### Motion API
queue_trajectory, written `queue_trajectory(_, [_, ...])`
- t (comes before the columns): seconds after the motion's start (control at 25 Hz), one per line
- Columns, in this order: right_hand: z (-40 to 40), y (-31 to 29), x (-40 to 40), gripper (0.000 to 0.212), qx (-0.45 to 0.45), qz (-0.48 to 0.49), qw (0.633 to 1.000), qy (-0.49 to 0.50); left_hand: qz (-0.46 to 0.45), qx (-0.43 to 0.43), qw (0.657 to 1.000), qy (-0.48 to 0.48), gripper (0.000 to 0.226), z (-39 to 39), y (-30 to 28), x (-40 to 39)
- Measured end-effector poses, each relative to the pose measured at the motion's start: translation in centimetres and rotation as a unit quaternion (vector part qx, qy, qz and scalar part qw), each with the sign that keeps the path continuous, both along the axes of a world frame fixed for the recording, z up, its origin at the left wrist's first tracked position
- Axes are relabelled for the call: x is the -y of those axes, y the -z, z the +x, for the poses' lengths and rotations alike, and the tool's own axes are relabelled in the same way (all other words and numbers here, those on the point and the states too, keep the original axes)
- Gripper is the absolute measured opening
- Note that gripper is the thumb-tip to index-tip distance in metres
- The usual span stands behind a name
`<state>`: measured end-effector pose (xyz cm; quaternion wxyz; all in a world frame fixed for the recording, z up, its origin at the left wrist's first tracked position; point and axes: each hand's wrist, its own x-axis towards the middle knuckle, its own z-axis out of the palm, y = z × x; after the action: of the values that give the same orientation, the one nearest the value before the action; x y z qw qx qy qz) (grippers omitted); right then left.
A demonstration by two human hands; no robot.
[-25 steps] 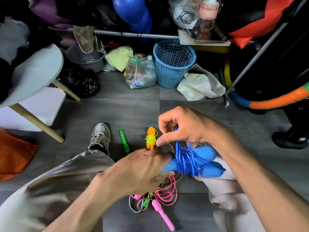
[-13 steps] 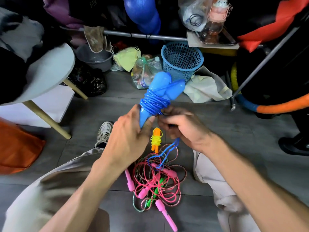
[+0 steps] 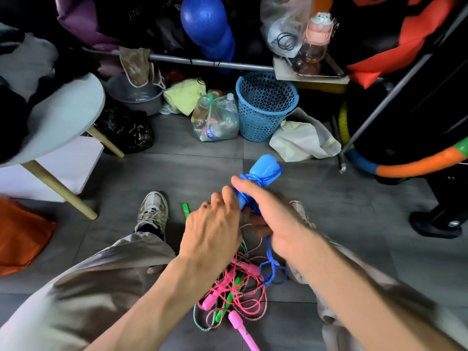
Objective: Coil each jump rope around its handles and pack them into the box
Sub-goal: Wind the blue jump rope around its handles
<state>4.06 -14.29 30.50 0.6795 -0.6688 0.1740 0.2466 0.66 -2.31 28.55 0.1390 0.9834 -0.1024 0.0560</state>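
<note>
The lower ends of the blue handles (image 3: 263, 173) are hidden inside the right hand (image 3: 271, 219). The left hand (image 3: 212, 231) covers its own fingertips where they meet the handles. Below the hands, both forearms hide part of the rope pile (image 3: 235, 295) on the floor. A pink handle (image 3: 244, 330) is cut off by the bottom edge. The orange cloth (image 3: 22, 236) is blurred and cut off at the left edge.

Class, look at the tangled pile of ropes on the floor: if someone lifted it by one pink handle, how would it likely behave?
The pile would probably droop limply, since its cords lie in loose loops. The interlaced pink, green and striped ropes would likely drag along together. It looks light: thin cords, small plastic handles.
</note>
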Motion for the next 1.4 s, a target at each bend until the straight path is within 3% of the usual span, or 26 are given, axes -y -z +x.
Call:
queue_trajectory(0.08, [0.0, 0.0, 0.1, 0.025, 0.040, -0.005, 0.999, 0.010, -0.143, -0.059, 0.988, -0.031, 0.029, 0.0, -0.9, -0.1])
queue_trajectory(0.12, [0.0, -0.1, 0.1, 0.024, 0.064, 0.017, 0.998, -0.001, -0.243, -0.113, 0.963, -0.038, 0.025, 0.2, -1.3, -0.5])
queue_trajectory(0.16, [0.0, -0.4, 0.0, 0.028, 0.088, 0.052, 0.995, -0.023, -0.366, -0.184, 0.911, -0.040, 0.019, 0.6, -1.7, -1.1])
queue_trajectory(0.24, [0.0, -1.1, 0.1, 0.030, 0.126, 0.120, 0.982, -0.077, -0.574, -0.332, 0.749, -0.017, 0.014, 1.0, -2.6, -2.2])
queue_trajectory(0.28, [0.2, -1.4, 0.1, 0.027, 0.147, 0.146, 0.973, -0.103, -0.618, -0.365, 0.697, 0.000, 0.016, 1.1, -2.9, -2.7])
queue_trajectory(0.44, [0.6, -2.0, 1.0, 0.029, 0.198, 0.175, 0.947, -0.183, -0.660, -0.489, 0.567, 0.069, 0.043, 0.7, -2.9, -3.7])
queue_trajectory(0.52, [0.6, -2.0, 1.2, 0.043, 0.185, 0.177, 0.935, -0.245, -0.672, -0.561, 0.462, 0.142, 0.040, 0.2, -3.0, -3.5])
queue_trajectory(0.56, [0.6, -1.8, 1.3, 0.047, 0.175, 0.175, 0.933, -0.261, -0.685, -0.567, 0.429, 0.160, 0.032, -0.1, -3.0, -3.1])
queue_trajectory(0.6, [0.6, -1.7, 1.4, 0.044, 0.171, 0.169, 0.934, -0.264, -0.693, -0.555, 0.434, 0.151, 0.026, -0.3, -2.9, -2.5])
queue_trajectory(0.64, [0.7, -1.7, 1.4, 0.038, 0.173, 0.156, 0.938, -0.256, -0.689, -0.529, 0.480, 0.122, 0.025, -0.5, -2.8, -2.0])
queue_trajectory(0.8, [1.6, -2.2, 2.5, 0.020, 0.200, 0.122, 0.949, -0.210, -0.595, -0.364, 0.715, 0.044, 0.034, -0.3, -2.6, -1.4])
queue_trajectory(0.88, [1.9, -1.7, 2.7, 0.022, 0.236, 0.012, 0.945, -0.225, -0.429, -0.228, 0.874, 0.014, 0.033, 0.4, -2.3, -2.0])
queue_trajectory(0.92, [1.8, -1.3, 2.6, 0.037, 0.245, -0.073, 0.937, -0.238, -0.299, -0.154, 0.942, -0.021, 0.031, 0.7, -1.9, -2.1])
queue_trajectory(0.96, [1.7, -1.1, 2.4, 0.049, 0.243, -0.136, 0.929, -0.244, -0.170, -0.103, 0.978, -0.066, 0.027, 0.8, -1.7, -2.0])
queue_trajectory(1.0, [1.7, -0.5, 2.2, 0.048, 0.228, -0.151, 0.930, -0.245, -0.075, -0.086, 0.988, -0.106, 0.023, 0.8, -1.7, -1.7])
queue_trajectory(1.08, [1.2, 0.0, 1.7, 0.026, 0.157, -0.095, 0.955, -0.232, 0.023, -0.100, 0.985, -0.138, 0.021, 0.5, -1.2, -1.1])
queue_trajectory(1.2, [-0.1, 0.2, 0.5, 0.029, 0.116, -0.053, 0.978, -0.163, 0.077, -0.089, 0.986, -0.117, 0.019, 0.4, -0.8, -1.0])
queue_trajectory(1.32, [-0.4, 0.8, -0.4, 0.033, 0.176, -0.089, 0.976, -0.088, -0.070, -0.076, 0.990, -0.097, 0.026, 0.7, -0.6, -2.0])
queue_trajectory(1.4, [0.0, 0.8, -0.3, 0.033, 0.207, -0.043, 0.973, -0.096, -0.268, -0.141, 0.949, -0.083, 0.028, 1.5, -1.2, -2.9])
